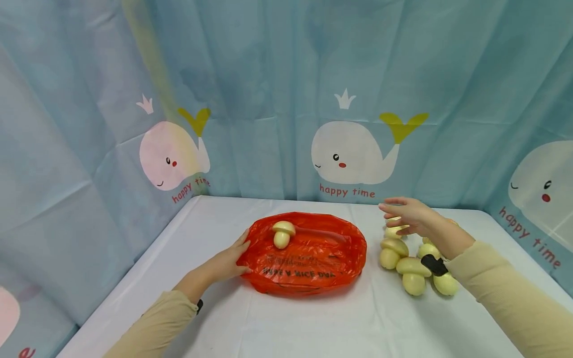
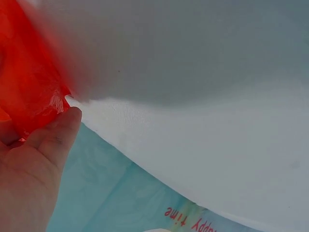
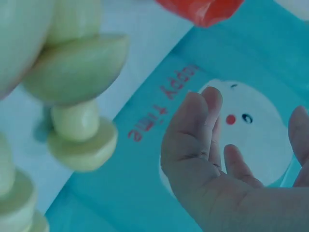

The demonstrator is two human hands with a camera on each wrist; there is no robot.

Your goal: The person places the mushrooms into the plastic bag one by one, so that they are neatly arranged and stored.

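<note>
A red plastic bag (image 1: 309, 251) with printed lettering lies spread on the white table, its rim raised. One pale yellow mushroom (image 1: 284, 234), perhaps a toy, sits on it toward the upper left. My left hand (image 1: 230, 259) grips the bag's left edge; the left wrist view shows fingers (image 2: 53, 135) against the red film (image 2: 34, 82). Over the group of mushrooms at the right hovers my right hand (image 1: 409, 215), fingers apart and loosely bent, nothing between them. In the right wrist view, mushrooms (image 3: 82, 142) appear beside that hand (image 3: 217, 179), without contact.
Several more pale mushrooms (image 1: 414, 273) cluster on the right side of the white tabletop (image 1: 313, 328). A blue curtain (image 1: 268, 99) with whale prints hangs behind the table and along its sides. A dark strap (image 1: 433, 265) crosses the right wrist.
</note>
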